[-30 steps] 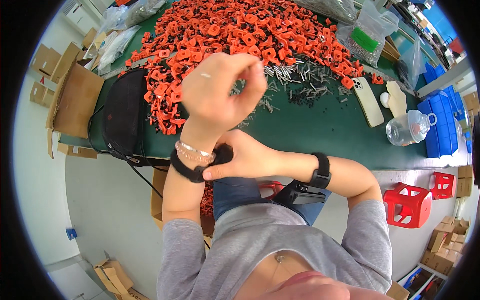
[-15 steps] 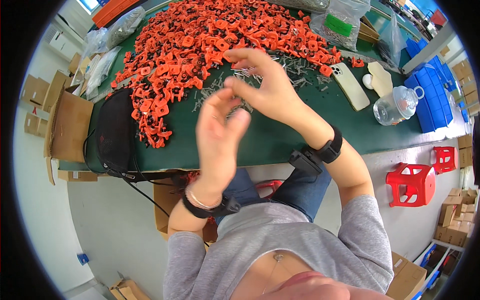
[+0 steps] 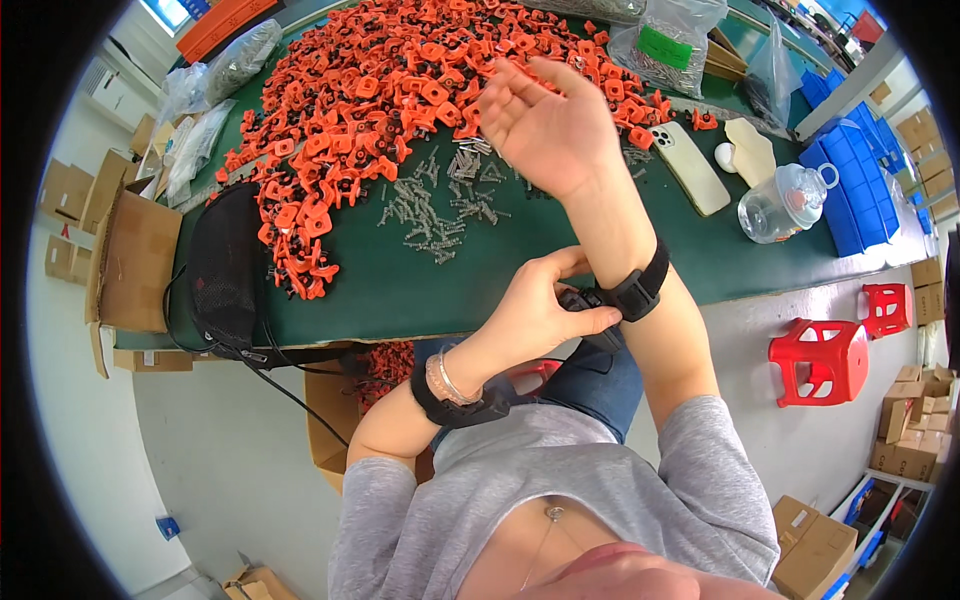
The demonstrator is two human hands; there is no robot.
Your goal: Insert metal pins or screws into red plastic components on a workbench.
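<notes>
My left hand (image 3: 540, 305) is closed on a small black box-shaped device (image 3: 592, 318), which a black strap (image 3: 645, 285) holds to my right wrist. Raised over the green table, my right hand (image 3: 552, 130) shows its palm, fingers apart and slightly curled, with nothing in it. Behind it spreads a large heap of orange plastic parts with black pieces (image 3: 400, 90). Loose grey metal screws (image 3: 425, 215) lie on the table in front of the heap. A black strap with a device (image 3: 465, 405) is also on my left wrist, beside a bracelet (image 3: 445, 380).
A black bag (image 3: 225, 265) and an open carton (image 3: 140, 255) are at the left. To the right lie a phone (image 3: 690, 168), a clear bottle (image 3: 785, 205) and blue bins (image 3: 850, 190). Bagged screws (image 3: 665, 45) sit at the back. Red stools (image 3: 825, 360) stand on the floor.
My left hand has come down and right, from over the screws to the device on my right wrist, and closed on it. My right hand has turned palm into view and moved slightly right.
</notes>
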